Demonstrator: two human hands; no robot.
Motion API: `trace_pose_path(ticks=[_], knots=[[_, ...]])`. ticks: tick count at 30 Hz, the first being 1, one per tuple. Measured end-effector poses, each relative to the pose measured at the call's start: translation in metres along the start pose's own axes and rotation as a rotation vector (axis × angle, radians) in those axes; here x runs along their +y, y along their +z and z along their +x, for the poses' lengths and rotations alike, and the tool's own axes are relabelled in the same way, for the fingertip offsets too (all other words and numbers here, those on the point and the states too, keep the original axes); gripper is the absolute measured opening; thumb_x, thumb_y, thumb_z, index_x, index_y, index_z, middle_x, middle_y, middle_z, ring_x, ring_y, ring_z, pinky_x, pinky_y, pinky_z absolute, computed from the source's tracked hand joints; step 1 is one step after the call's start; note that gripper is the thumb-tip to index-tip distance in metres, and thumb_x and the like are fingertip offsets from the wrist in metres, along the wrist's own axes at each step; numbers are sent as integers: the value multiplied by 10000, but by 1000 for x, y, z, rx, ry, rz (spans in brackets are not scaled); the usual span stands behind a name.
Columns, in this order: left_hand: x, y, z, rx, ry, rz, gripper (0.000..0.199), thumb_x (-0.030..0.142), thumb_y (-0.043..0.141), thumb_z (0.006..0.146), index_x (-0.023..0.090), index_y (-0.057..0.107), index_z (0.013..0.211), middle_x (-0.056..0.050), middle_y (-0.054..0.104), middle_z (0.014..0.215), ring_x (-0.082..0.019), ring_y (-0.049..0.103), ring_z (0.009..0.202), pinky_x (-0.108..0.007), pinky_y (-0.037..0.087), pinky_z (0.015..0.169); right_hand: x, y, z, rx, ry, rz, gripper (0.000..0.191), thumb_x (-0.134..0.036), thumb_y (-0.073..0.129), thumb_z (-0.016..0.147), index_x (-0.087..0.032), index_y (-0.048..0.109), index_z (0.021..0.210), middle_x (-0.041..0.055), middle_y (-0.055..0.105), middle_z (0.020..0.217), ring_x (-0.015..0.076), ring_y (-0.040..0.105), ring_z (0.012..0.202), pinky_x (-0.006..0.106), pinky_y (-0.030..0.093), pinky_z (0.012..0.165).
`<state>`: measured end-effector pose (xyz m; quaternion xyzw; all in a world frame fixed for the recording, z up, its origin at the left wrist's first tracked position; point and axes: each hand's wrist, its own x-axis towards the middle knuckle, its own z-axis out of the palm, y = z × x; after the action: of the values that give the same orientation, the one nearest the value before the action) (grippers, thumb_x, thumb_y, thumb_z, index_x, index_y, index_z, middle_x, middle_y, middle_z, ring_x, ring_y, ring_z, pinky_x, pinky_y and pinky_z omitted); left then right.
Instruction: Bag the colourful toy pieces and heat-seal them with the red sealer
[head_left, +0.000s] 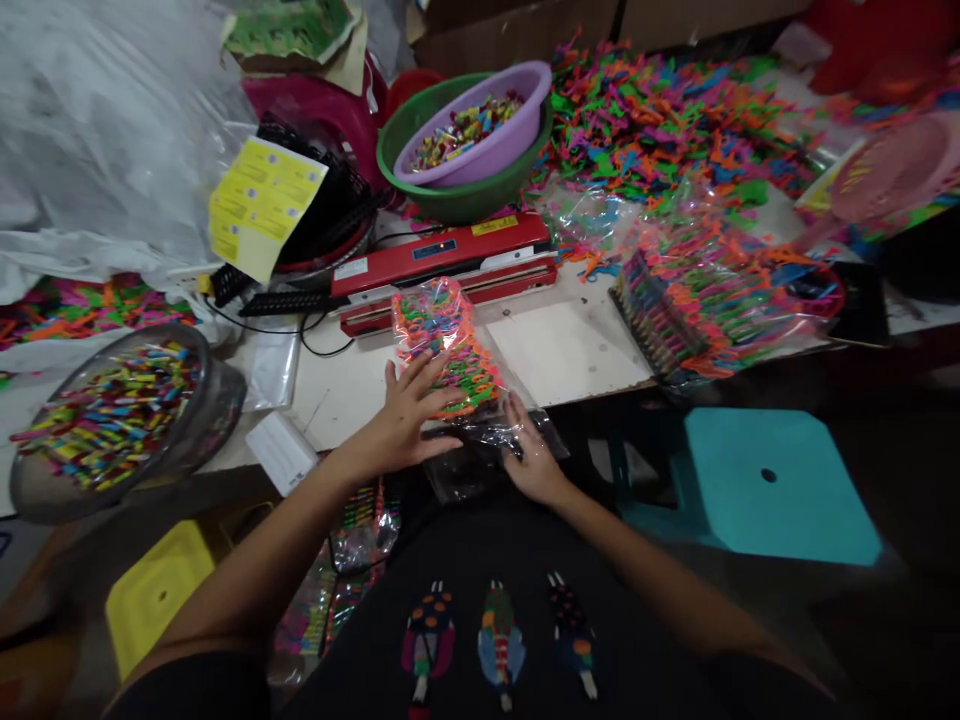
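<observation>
On the white bench (559, 340), in front of the long red sealer (450, 252), the clear bag (466, 368) packed with bright plastic pieces (481, 384) lies between the two hands, its long axis running away from the wearer and leaning left at the far end, which overlaps the sealer's front in view. The left hand (405, 422) is nearer the filled part, its grip apart, fingers spread over the left side; the right hand (536, 466) is at the near right corner, its grip apart or pinched, I cannot tell.
</observation>
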<state>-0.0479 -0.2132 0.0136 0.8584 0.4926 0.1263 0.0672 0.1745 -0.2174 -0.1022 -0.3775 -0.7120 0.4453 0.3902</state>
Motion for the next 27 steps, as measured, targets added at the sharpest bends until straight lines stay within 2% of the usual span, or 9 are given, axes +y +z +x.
trace_pose_path(ticks=[4,6,9,13,16,19,22,25,27], knots=[[1,-26,12,-81,148,-110,389,288,626,773,299,541,1153,-78,344,1435,-202,261,1352,-475,139,1121,-38,-1,-11,-190,125,424,450,-394,592,785,-217,564,1197,73,534,1282,203,480,1209,389,410,1001],[6,-37,24,-145,216,-197,406,251,668,736,326,573,1124,-49,437,1378,-194,339,1315,-438,194,1119,-58,-6,-1,-172,222,584,327,-458,532,821,-202,667,973,65,662,1075,203,604,1040,390,476,921],[14,-51,48,-205,288,-409,226,237,647,751,319,665,961,-12,648,1120,-176,546,1130,-364,343,1049,-84,-21,20,-70,253,731,397,-503,466,842,-163,670,856,87,702,864,216,664,851,397,533,802],[24,-62,78,-149,231,-493,210,235,654,730,249,684,938,-27,685,1019,-182,592,1040,-324,407,968,-104,-45,40,-1,118,731,454,-515,383,848,-158,652,928,116,680,985,232,641,938,419,523,817],[35,-58,98,-233,227,-449,195,195,647,725,222,684,914,-19,700,940,-157,627,915,-257,451,824,-105,-70,35,-46,94,644,489,-559,409,812,-175,644,1002,113,648,1086,240,622,982,422,512,833],[46,-49,112,-166,171,-417,50,216,652,733,192,679,768,-2,692,764,-126,629,747,-215,435,693,-82,-100,8,30,180,476,404,-496,535,772,-197,652,1018,99,653,1073,228,630,936,399,503,834],[51,-43,120,-127,193,-416,204,259,683,715,186,662,905,-25,683,838,-136,622,794,-228,435,721,-31,-113,-30,320,245,212,278,-391,637,708,-211,667,918,66,675,906,189,631,844,351,507,795],[49,-34,129,-171,283,-381,414,262,743,643,226,635,1041,-64,628,1112,-183,564,1050,-281,408,892,24,-95,-60,432,372,74,524,-377,722,553,-195,615,1032,62,641,913,160,613,696,315,526,623],[47,-25,135,-218,299,-352,248,227,708,674,235,682,921,-58,615,1158,-198,523,1135,-297,376,952,48,-74,-65,444,485,31,663,-410,743,497,-180,583,1098,65,633,917,143,596,635,298,518,555]])
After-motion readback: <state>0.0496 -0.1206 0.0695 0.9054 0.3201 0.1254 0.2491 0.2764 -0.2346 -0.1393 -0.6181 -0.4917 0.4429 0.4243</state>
